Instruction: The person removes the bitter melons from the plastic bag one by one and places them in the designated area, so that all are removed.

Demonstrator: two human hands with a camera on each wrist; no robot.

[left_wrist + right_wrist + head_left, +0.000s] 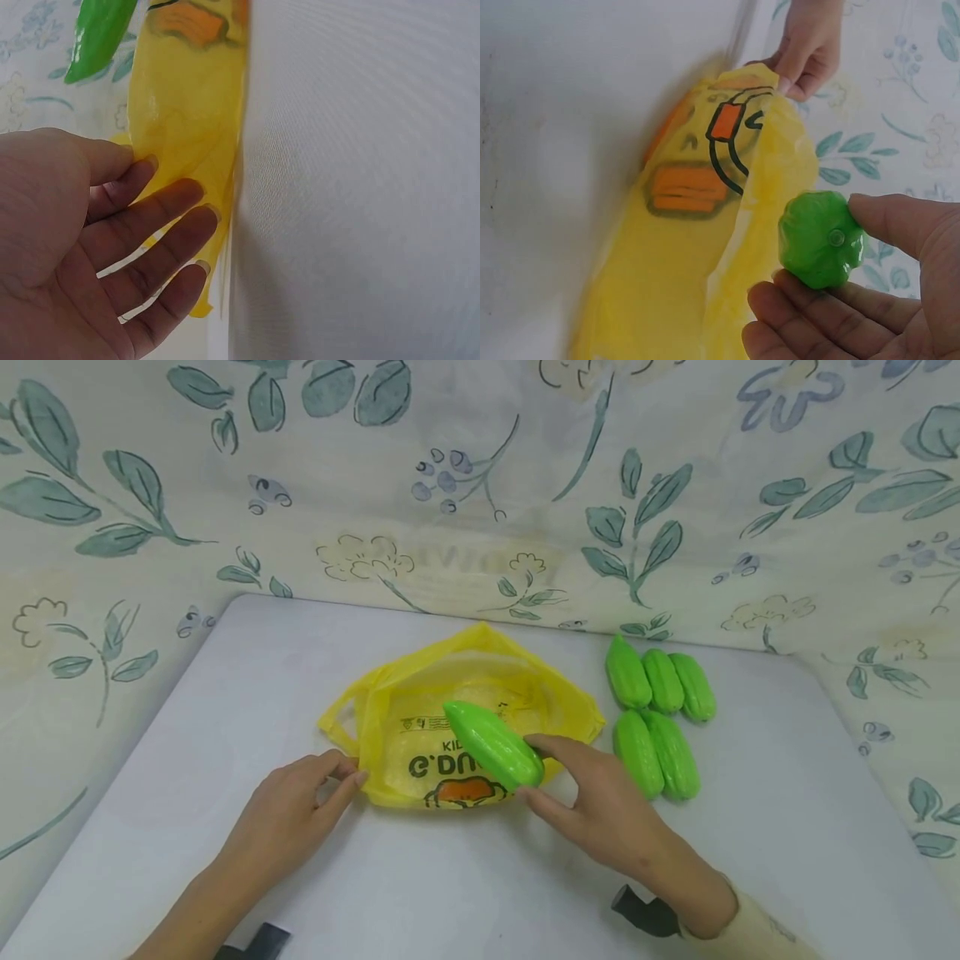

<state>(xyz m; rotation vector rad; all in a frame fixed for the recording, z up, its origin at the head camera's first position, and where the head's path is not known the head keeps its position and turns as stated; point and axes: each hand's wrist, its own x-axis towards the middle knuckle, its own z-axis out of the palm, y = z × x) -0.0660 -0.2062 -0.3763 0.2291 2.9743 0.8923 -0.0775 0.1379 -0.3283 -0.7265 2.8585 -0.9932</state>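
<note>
A yellow plastic bag [480,642] with a printed duck lies on the table, its mouth spread and facing up. My left hand [300,795] pinches the bag's near left rim between thumb and index finger; in the left wrist view its other fingers [161,259] lie loose beside the yellow film. Over the bag's mouth, my right hand [600,800] holds a glossy green ridged toy gourd [491,745] by its blunt end, pointed tip towards the far left. The right wrist view shows that rounded end [821,240] between thumb and fingers.
Several more green gourds [662,681] lie in two rows on the white table [772,827], right of the bag. A floral cloth [480,485] hangs behind the table and at its sides. Dark straps [645,912] show near both wrists.
</note>
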